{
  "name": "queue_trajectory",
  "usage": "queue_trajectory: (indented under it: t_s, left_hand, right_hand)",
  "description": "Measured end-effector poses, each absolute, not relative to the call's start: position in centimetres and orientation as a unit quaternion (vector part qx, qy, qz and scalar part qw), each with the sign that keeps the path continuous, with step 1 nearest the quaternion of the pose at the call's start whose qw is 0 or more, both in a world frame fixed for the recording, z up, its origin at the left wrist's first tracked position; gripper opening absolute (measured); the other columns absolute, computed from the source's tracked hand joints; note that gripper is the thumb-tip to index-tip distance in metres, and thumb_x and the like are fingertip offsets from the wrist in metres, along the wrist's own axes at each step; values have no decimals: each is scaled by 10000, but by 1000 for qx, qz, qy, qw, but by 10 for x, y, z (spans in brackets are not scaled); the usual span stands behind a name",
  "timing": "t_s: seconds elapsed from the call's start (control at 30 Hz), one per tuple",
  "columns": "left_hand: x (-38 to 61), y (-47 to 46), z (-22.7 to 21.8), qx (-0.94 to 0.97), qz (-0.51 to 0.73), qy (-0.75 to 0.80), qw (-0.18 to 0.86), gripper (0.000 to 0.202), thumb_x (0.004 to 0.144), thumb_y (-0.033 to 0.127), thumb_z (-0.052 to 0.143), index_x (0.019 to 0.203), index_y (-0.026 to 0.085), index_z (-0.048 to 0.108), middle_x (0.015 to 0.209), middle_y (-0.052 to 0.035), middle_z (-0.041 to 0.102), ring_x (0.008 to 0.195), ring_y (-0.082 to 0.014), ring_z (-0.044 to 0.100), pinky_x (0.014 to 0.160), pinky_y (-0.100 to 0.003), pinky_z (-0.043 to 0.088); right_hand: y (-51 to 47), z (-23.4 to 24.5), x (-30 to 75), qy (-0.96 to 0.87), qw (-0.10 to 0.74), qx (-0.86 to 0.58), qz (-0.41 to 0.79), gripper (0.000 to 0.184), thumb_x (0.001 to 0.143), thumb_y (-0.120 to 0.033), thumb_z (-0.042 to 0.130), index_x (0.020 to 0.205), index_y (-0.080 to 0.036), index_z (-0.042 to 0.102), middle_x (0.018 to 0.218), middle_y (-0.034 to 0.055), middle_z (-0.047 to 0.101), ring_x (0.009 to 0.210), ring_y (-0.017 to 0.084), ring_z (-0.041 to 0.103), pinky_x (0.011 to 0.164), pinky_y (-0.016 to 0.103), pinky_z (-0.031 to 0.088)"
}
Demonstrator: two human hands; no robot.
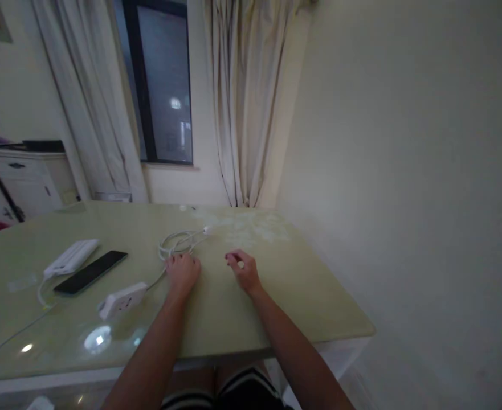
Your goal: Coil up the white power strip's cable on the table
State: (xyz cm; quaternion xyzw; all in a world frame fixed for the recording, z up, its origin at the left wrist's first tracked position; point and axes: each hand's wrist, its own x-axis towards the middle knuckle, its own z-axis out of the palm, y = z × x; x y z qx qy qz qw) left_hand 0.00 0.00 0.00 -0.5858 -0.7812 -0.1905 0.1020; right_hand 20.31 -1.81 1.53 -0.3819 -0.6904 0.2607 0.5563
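A loosely coiled white power cord (178, 242) lies on the table, its white plug (207, 230) at the right end. My left hand (183, 274) rests palm down at the coil's near edge, fingers forward and slightly apart, by the cord; whether the fingertips touch it is not plain. Across from it, my right hand (245, 273) is held over the table with thumb and index finger brought together. Anything between them is too small to make out. The cord leads to a white power strip (125, 300) left of my left forearm.
A black phone (90, 273) and a white charger-like block (72, 257) with a cable lie on the left. The table (310, 285) has a pale green top. A wall (404, 171) stands to the right; curtains (251, 102) hang by the window (165, 85).
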Motion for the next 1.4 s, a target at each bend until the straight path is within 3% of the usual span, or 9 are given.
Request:
queue_trajectory:
  t_s: [0.17,0.33,0.43,0.57,0.7,0.83,1.03,1.23,1.4]
  left_hand:
    - [16,-4,6,-651,-216,-724,75,419,949,323,402,976,106,759,999,-184,742,973,-282,662,947,-387,433]
    - [43,-16,12,-709,-225,-667,34,377,969,324,420,868,183,755,921,-121,747,879,-235,676,816,-330,461]
    - [53,-20,12,-749,-252,-612,31,345,976,328,448,824,199,731,873,-92,724,871,-214,663,840,-322,464]
    - [52,-16,6,-723,-384,-570,71,243,956,313,528,1091,187,686,1103,-115,656,1064,-236,594,937,-347,474]
    - [44,-7,-4,-718,-372,-584,73,349,935,341,593,1246,187,631,1155,-115,649,1087,-272,559,937,-388,485]
    - [38,-2,-6,-726,-338,-593,86,235,978,266,512,1117,216,695,1073,-88,702,1018,-259,593,872,-360,489]
    - [43,-9,1,-738,-389,-517,192,345,969,189,501,1271,250,658,1253,-90,699,1086,-255,623,926,-377,450]
    - [51,-14,1,-767,-402,-466,180,351,963,187,526,1269,282,669,1167,-73,735,1072,-220,653,979,-363,439]
    - [51,-16,4,-696,-453,-548,98,329,1000,264,486,1265,286,680,1090,-70,715,1015,-201,642,868,-287,488]
  right_hand:
    - [-6,13,211,-576,574,-507,286,407,942,-484,458,921,-172,717,526,-4,623,479,163,578,536,259,459]
    - [4,7,220,-572,589,-546,167,375,925,-413,495,1140,-167,679,1020,100,742,837,211,674,767,319,509]
    - [4,5,227,-625,512,-588,42,362,893,-322,594,1215,-178,676,1229,137,687,1126,269,605,966,385,425]
    - [2,7,242,-663,393,-636,-17,215,925,-367,635,1036,-227,755,1128,102,734,1113,273,606,997,405,329]
    - [4,11,251,-696,354,-624,9,297,962,-456,599,882,-216,755,899,71,759,893,217,652,881,337,340]
    - [3,14,249,-730,373,-572,-23,370,994,-486,543,850,-202,732,850,65,744,836,200,627,784,293,350]
    - [-4,16,237,-769,382,-510,-49,352,964,-475,608,765,-212,729,770,46,723,790,191,615,767,289,370]
    - [-8,15,223,-746,461,-480,1,280,923,-429,672,766,-199,700,767,41,703,788,192,613,790,297,419]
    - [-15,21,219,-740,512,-432,65,171,912,-333,651,1015,-209,709,1051,84,698,1030,217,620,940,330,467]
